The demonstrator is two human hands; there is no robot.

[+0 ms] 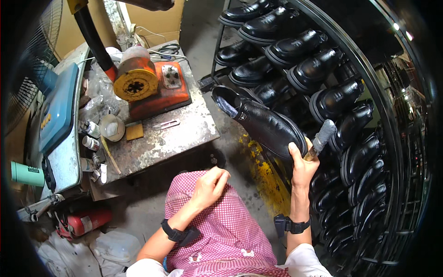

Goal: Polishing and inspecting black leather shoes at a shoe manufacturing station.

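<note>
My right hand [302, 164] grips a black leather shoe [263, 122] by its toe end, holding it up beside the rack. In the same hand a brush with a pale worn head [323, 135] sticks out to the right. My left hand [210, 184] rests on my lap over a pink checked apron [226, 221], fingers loosely curled, holding nothing I can make out. Both wrists wear black bands.
A metal rack [392, 138] on the right carries several black shoes [318, 64]. A stained workbench [161, 138] on the left holds an orange machine with a yellow round face [138, 81], small bottles and tools. A red extinguisher [85, 221] lies on the floor.
</note>
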